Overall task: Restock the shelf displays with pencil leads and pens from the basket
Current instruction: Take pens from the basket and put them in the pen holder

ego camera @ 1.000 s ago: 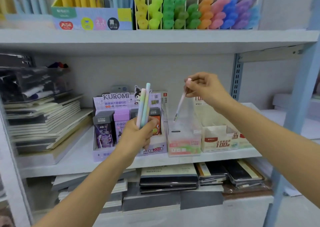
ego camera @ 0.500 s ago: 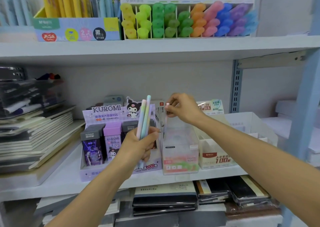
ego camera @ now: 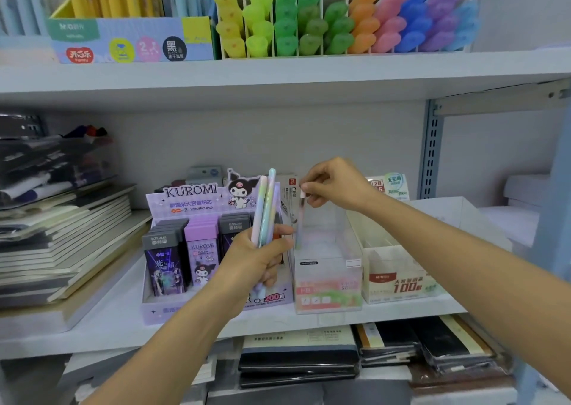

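My left hand [ego camera: 258, 258] grips a small bunch of pastel pens [ego camera: 265, 205], upright, in front of the purple Kuromi lead display [ego camera: 191, 197]. My right hand [ego camera: 335, 184] pinches the pink top of a single pen [ego camera: 301, 219] that stands nearly upright with its lower half inside the clear plastic display box [ego camera: 327, 268] on the middle shelf [ego camera: 102, 327]. The pen's tip is blurred behind the box wall. No basket is in view.
A white cardboard lead box [ego camera: 398, 278] stands right of the clear box. Stacked notebooks [ego camera: 61, 241] fill the shelf's left. Highlighters [ego camera: 340, 21] and a pen box [ego camera: 129, 37] sit on the upper shelf. Dark notebooks [ego camera: 299, 355] lie below. A blue upright [ego camera: 550, 219] stands at right.
My right hand has come down and leftward from above the clear box, lowering the single pen into it. The left hand keeps its pens roughly in place. The view has moved closer.
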Tool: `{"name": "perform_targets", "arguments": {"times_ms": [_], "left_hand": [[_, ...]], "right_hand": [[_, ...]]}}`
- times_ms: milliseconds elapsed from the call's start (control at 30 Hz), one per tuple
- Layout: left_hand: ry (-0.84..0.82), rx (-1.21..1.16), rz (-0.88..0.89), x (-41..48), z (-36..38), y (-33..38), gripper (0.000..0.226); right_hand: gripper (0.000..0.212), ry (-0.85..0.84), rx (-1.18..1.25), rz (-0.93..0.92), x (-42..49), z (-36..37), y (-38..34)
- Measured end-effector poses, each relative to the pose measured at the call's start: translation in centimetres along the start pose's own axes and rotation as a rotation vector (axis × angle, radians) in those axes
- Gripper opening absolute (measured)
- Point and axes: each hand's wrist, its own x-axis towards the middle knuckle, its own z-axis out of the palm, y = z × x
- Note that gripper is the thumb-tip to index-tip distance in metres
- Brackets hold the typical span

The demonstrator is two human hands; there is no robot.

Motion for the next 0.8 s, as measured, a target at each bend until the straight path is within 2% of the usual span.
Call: {"name": "perform_targets", "arguments": {"times_ms": [167, 367, 467, 533, 600, 667, 733, 800], "left_hand": [[-0.013, -0.003, -0.009, -0.1, -0.2, 0.2, 0.016], [-0.010, -0.010, -0.039, -0.8, -0.9, 0.8, 0.025], [-0.034, -0.021, -0.059, -1.1, -1.1, 1.2, 0.030], [-0.059, -0.055, -0.063, -1.2, -1.1, 1.3, 0.027], [-0.090, -0.091, -0.058, -1.3, -1.0, 1.4, 0.023], [-0.132, -0.116, -0.051, -1.5, -0.7, 1.5, 0.024], [-0.175, -0.151, -0.047, -1.8, -0.3, 1.5, 0.029], [-0.202, -0.180, -0.031, -2.2, -0.2, 1.6, 0.031]], "right_hand": [[0.022, 0.105, -0.053, -0.003, 0.5, 0.7, -0.2], [0.025, 0.038, -0.233, 0.044, 0.4, 2.1, -0.1], [0.022, 0.095, -0.195, 0.000, 0.0, 1.5, -1.2], [0.023, 0.138, -0.077, -0.071, -0.6, 1.0, -2.2], [0.025, 0.062, 0.161, -0.081, -1.7, 0.8, -3.1], [0.024, -0.154, 0.367, -0.050, -3.0, 1.1, -3.8], [0.025, -0.342, 0.456, -0.051, -4.0, 1.8, -4.1], [0.025, -0.361, 0.536, -0.044, -4.4, 2.2, -4.1]]}}
